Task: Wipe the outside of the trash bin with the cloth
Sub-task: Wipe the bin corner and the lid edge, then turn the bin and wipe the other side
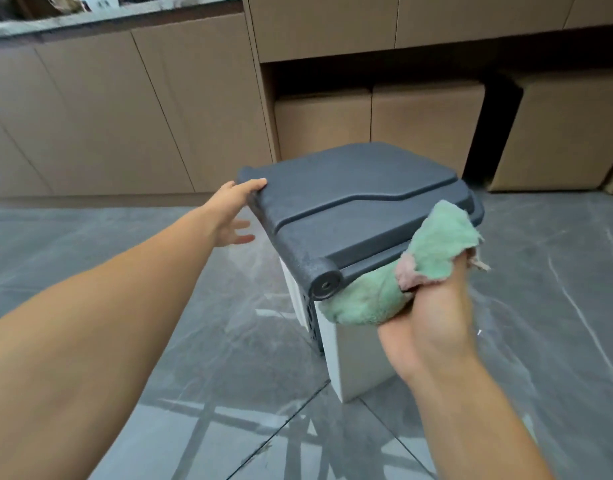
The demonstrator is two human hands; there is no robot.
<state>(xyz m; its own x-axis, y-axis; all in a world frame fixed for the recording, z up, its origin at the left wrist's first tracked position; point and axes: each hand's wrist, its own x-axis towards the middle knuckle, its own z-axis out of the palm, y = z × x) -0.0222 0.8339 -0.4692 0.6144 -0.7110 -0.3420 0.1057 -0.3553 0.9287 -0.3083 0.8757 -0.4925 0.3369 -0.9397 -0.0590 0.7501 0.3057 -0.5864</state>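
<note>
white trash bin (358, 355) with shut dark grey lid (353, 206) stands on floor, crumpled green cloth (402, 282) against its side.

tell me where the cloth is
In the head view the green cloth sits right of centre, gripped by the right hand against the trash bin just under its dark lid.

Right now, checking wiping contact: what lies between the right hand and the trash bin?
The green cloth, gripped by the right hand and touching the trash bin just under its dark lid, as the head view shows.
</note>
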